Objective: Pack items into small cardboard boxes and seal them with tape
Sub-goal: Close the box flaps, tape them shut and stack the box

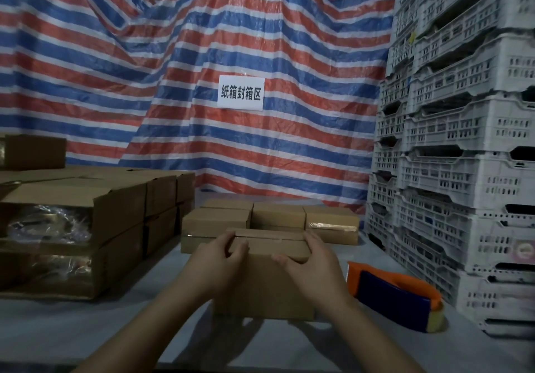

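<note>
A small brown cardboard box (262, 283) sits on the grey table in front of me, lid closed. My left hand (221, 257) grips its far left top edge, fingers curled over the lid. My right hand (311, 259) grips the far right top edge the same way. An orange and blue tape dispenser (396, 294) lies on the table to the right of the box, untouched. Behind the box stand several small sealed boxes (278, 217) in a cluster, some showing shiny tape.
Larger open cartons (86, 213) holding plastic-wrapped goods are stacked at the left. White plastic crates (463, 155) tower along the right side. A red, white and blue striped tarp (231, 54) with a white paper sign (241, 92) hangs behind the table (86, 329).
</note>
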